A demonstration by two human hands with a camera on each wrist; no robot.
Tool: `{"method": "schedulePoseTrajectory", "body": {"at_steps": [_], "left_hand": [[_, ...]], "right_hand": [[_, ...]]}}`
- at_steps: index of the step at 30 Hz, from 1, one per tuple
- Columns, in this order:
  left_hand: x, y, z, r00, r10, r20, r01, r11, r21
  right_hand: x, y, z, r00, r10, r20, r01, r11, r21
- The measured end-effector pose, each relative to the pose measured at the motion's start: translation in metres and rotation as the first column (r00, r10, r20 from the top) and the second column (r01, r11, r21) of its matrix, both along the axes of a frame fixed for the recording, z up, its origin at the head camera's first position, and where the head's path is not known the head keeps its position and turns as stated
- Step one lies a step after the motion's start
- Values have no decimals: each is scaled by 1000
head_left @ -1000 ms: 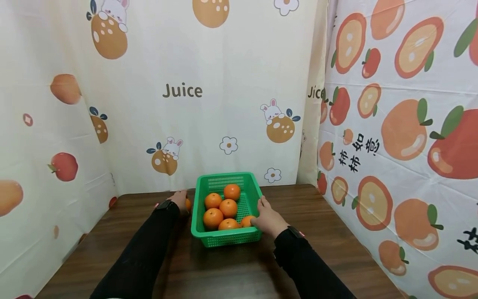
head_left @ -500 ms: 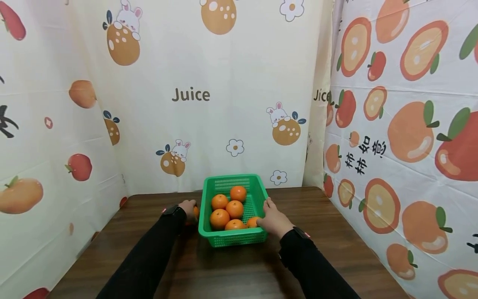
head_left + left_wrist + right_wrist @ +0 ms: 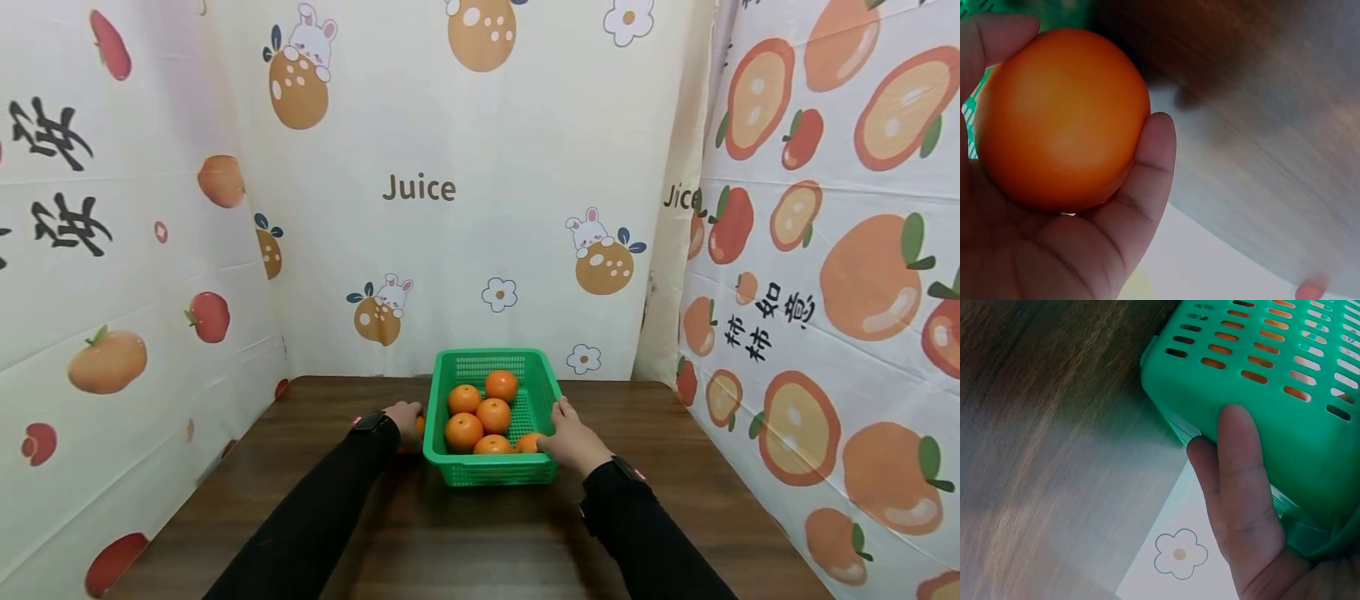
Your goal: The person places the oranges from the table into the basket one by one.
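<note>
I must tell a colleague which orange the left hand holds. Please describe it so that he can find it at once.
Start at the green basket in the middle of the brown table. Just outside its left wall, the left hand grips one orange. It is the only orange outside the basket; the others lie inside it.

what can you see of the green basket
The basket is green plastic, rectangular, with slotted walls and a rolled rim. It sits upright on the brown table near the back wall, holding six oranges. The right hand grips its right rim, thumb pressed on the outer wall. The left hand holds another orange beside its left wall.
</note>
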State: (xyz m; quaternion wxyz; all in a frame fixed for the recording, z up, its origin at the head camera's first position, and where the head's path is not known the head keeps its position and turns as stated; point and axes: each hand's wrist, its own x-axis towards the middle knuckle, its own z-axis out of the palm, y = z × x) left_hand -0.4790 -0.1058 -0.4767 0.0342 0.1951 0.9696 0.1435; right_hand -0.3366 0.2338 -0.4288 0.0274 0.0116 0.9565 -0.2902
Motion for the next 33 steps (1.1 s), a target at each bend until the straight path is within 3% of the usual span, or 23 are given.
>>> {"method": "schedulePoseTrajectory", "body": {"at_steps": [9, 15, 20, 28, 33], "left_hand": [[13, 3, -1, 999, 4, 44, -5, 1000, 23], [22, 2, 1, 1000, -9, 16, 8, 1000, 27], [22, 3, -1, 1000, -17, -18, 17, 1000, 8], [28, 4, 3, 999, -7, 37, 6, 1000, 30], [25, 3, 4, 999, 0, 46, 0, 1000, 5]], "right_hand": [[2, 1, -2, 1000, 9, 7, -9, 1000, -4], [2, 1, -2, 1000, 10, 15, -10, 1000, -24], [-1, 2, -1, 1000, -4, 30, 6, 998, -64], [-1, 3, -3, 1000, 0, 31, 2, 998, -61], [-5, 3, -4, 999, -5, 37, 8, 997, -78]]}}
